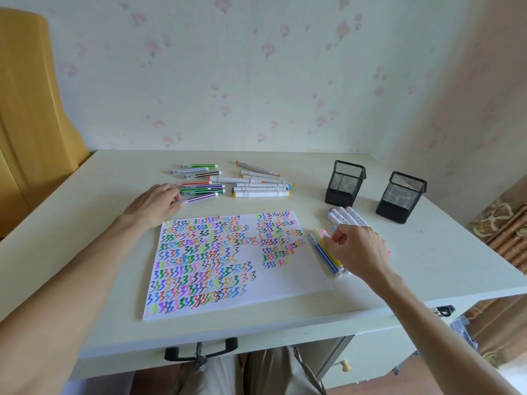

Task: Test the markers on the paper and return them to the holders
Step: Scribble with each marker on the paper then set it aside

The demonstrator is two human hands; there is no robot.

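Squiggles in many colours fill the white paper sheet (285,269) mid-frame. Left hand (155,203) rests flat, fingers straight, touching a purple-striped thin marker (202,198). Right hand (358,252) curls round loose markers (328,256) at right, below two black mesh holders (345,183).

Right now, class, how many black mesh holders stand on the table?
2. One holder stands behind the loose markers near the right hand; the other holder stands to its right, nearer the table's edge. None seems hidden.
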